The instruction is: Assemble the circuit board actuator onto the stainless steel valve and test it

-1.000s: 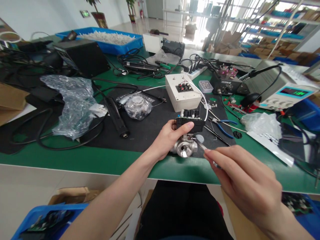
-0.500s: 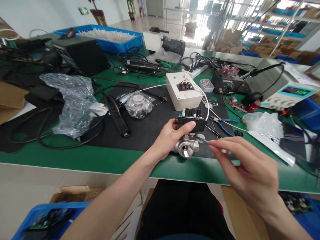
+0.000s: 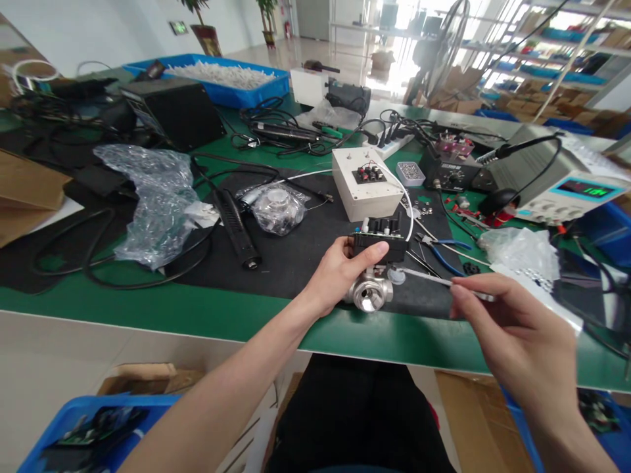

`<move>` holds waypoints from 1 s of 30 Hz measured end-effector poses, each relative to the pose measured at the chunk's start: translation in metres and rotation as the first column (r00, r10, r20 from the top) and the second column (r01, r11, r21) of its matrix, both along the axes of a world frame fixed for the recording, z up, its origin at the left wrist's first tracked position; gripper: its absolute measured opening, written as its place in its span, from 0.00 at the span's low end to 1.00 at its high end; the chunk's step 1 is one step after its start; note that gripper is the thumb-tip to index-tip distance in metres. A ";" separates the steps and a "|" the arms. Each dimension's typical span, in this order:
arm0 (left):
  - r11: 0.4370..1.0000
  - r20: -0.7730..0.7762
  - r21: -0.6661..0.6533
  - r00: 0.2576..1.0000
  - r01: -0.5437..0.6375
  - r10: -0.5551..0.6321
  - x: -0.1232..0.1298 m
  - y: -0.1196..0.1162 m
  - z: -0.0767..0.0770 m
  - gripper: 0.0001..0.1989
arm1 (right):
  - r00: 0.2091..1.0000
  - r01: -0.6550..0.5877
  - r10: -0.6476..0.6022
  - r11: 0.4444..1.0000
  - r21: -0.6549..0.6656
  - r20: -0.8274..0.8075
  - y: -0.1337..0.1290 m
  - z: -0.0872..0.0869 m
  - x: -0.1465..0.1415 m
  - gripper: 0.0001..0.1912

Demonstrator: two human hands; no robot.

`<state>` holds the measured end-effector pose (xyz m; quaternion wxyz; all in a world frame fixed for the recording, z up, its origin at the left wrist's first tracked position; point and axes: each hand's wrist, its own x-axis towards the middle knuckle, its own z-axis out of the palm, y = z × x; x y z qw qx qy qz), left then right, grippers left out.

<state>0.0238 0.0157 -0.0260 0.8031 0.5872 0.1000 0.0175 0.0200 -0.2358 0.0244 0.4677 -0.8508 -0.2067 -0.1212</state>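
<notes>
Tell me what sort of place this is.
Probably an electronics assembly or repair workshop: there is a bench power supply with a lit display, blue-handled pliers on the green workbench, and a blue bin of circuit boards below it.

Bench [image 3: 266, 316]: valve assembly [image 3: 377, 249] stands near the front edge. Behind it: switch box [image 3: 367, 197]; right of the box, parts tray [image 3: 410, 179]. Right of the assembly: pliers [image 3: 446, 255]. Left: bagged part [image 3: 279, 207], then handheld tool [image 3: 236, 230], then plastic wrap [image 3: 152, 203]. Rear left: large tray [image 3: 256, 97]. Far right: power supply [image 3: 547, 180].
</notes>
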 end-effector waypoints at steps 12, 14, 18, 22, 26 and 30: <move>0.996 0.050 0.075 0.998 -0.042 0.038 -0.001 0.000 -0.003 0.30 | 0.898 -0.178 0.286 0.932 -0.316 0.336 0.029 0.014 -0.015 0.14; 0.988 0.037 0.135 0.997 -0.078 0.074 -0.001 -0.001 -0.006 0.32 | 0.920 -0.167 0.258 0.939 -0.301 0.296 0.027 0.015 -0.010 0.12; 0.965 0.026 0.225 0.991 -0.137 0.135 -0.001 -0.003 -0.011 0.35 | 0.965 -0.166 0.207 0.958 -0.235 0.163 0.020 0.012 -0.003 0.07; 0.957 0.016 0.241 0.987 -0.161 0.162 -0.002 -0.005 -0.009 0.36 | 0.987 -0.142 0.135 0.987 -0.079 -0.082 0.008 0.000 0.010 0.05; 0.940 -0.013 0.309 0.988 -0.144 0.155 0.002 -0.005 0.000 0.37 | 0.943 -0.185 0.177 0.983 -0.002 -0.282 -0.001 -0.004 0.034 0.12; 0.863 -0.065 0.505 0.996 -0.022 0.063 0.011 -0.001 0.015 0.38 | 0.963 -0.266 0.258 0.885 -0.382 -0.075 -0.003 0.010 0.050 0.12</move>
